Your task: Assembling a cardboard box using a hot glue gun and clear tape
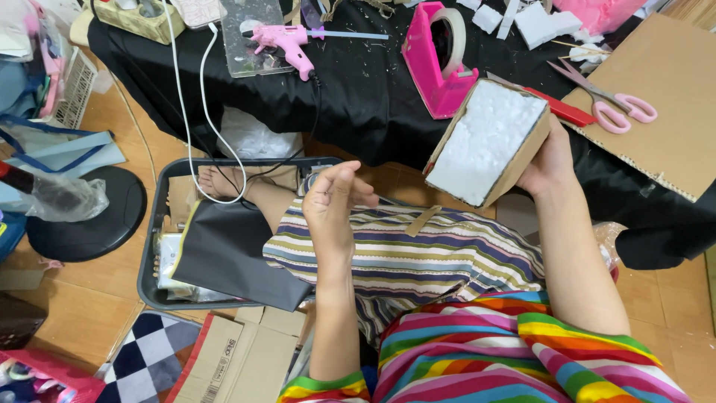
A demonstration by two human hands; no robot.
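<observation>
The right hand (548, 160) has its grip clamped on a cardboard-sided foam block (488, 142), held tilted at right of centre; the left hand (332, 205), mid-frame, has fingers curled together, empty; pink tape dispenser (436, 63) and scissors (608, 101) lie on the black tabletop (365, 89) above.

Cardboard box (488, 142) — open, brown-walled, filled with white foam, held tilted at the tabletop's front edge. Flattened brown carton (235, 358) — on the floor, bearing a white barcode label (211, 392) with black bars.
</observation>
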